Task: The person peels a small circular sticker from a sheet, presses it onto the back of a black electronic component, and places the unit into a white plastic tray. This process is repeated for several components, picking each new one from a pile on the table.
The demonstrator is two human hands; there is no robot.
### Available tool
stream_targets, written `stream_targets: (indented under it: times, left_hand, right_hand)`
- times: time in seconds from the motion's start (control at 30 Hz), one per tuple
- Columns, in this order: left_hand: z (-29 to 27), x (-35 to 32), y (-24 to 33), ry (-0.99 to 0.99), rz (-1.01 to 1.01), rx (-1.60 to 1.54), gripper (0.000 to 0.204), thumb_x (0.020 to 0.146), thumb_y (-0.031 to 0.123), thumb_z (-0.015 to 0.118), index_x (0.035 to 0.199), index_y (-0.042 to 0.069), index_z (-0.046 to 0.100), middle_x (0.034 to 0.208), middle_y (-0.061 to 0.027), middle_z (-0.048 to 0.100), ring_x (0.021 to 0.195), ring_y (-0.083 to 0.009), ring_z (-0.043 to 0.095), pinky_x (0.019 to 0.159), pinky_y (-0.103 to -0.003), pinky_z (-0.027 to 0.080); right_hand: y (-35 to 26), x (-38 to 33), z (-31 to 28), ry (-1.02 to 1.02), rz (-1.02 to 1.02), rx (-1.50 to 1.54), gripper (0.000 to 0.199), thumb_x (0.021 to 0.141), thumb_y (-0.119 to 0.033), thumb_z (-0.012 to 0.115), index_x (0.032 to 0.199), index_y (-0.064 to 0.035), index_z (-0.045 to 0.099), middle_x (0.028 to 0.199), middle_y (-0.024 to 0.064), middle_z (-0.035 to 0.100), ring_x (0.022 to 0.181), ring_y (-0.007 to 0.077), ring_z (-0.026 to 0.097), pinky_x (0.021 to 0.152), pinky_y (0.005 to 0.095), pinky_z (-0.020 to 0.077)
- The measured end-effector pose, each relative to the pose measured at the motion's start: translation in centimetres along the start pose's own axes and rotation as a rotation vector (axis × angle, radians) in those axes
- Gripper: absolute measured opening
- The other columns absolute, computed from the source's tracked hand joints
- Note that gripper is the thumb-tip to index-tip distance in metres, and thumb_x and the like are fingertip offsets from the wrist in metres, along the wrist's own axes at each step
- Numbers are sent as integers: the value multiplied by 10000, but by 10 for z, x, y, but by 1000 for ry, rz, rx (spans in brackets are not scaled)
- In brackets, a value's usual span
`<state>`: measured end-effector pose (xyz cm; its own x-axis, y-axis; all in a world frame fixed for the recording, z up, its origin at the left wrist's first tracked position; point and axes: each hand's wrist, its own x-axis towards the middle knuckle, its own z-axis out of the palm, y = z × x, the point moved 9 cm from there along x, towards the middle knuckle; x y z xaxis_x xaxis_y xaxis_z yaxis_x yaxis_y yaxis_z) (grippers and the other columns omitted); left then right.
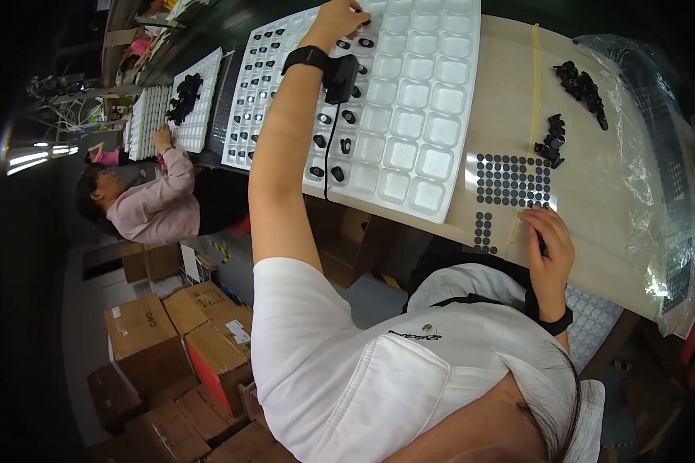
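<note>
A white plastic tray (409, 123) with rows of square pockets lies on the table, small black parts in its left pockets. My left hand (338, 21) reaches to its far edge, fingertips pinched at a pocket around a small dark piece, mostly hidden. Just below sits a small black part (366, 43) in its pocket. My right hand (550, 248) is at the near table edge, fingers curled around something dark, partly hidden by the fingers. Its fingertips are beside a clear sheet of round black stickers (510, 174).
Loose black parts lie in two piles, one far (583, 92) and one nearer (550, 141). Clear plastic wrap (649, 177) covers the right end. A black cable (330, 147) hangs from my left wrist across the tray. Leftward, another person (150, 189) works at a tray; cardboard boxes (143, 328) stand below.
</note>
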<state>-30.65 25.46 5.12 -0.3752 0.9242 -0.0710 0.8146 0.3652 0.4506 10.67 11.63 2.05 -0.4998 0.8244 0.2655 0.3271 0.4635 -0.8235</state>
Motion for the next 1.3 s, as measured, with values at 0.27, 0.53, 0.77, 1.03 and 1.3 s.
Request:
stream_targets:
  times: [0.27, 0.53, 0.77, 1.03, 1.3]
  left_hand:
    - [-57, -22, -62, 73, -28, 102, 206, 683, 202, 649, 790, 26, 650, 661, -78, 625, 619, -145, 615, 577, -243, 482]
    - [-55, -49, -67, 120, 182, 74, 173, 689, 120, 648, 840, 37, 639, 730, -85, 632, 646, -141, 610, 601, -238, 475]
    - [-71, -78, -53, 159, 266, 231, 206, 710, 96, 635, 914, 71, 627, 778, -66, 630, 719, -130, 593, 663, -226, 445]
    - [-74, -107, -77, 92, 232, 55, 211, 728, 85, 618, 935, 41, 612, 814, -76, 632, 728, -125, 586, 672, -221, 442]
    - [-79, -128, -98, 122, 84, 244, 202, 730, 76, 618, 917, 3, 606, 815, -75, 633, 734, -121, 583, 663, -219, 444]
  right_hand:
    - [1, -1, 0, 6, 13, 2, 133, 754, 37, 522, 863, 4, 590, 898, 103, 592, 921, 240, 540, 865, 335, 386]
    - [0, -2, 1, 8, 7, -16, 127, 761, 34, 523, 867, 6, 588, 901, 104, 590, 911, 235, 542, 867, 327, 382]
    - [1, -1, 1, 6, 17, -24, 137, 760, 38, 522, 875, 4, 588, 907, 109, 589, 918, 233, 542, 872, 324, 380]
    - [2, -3, 2, -1, 33, -31, 154, 764, 42, 511, 890, 3, 590, 942, 109, 582, 944, 232, 534, 881, 322, 376]
    - [4, -3, 3, 7, 46, -53, 155, 771, 41, 506, 896, 5, 589, 949, 108, 580, 946, 229, 532, 882, 320, 376]
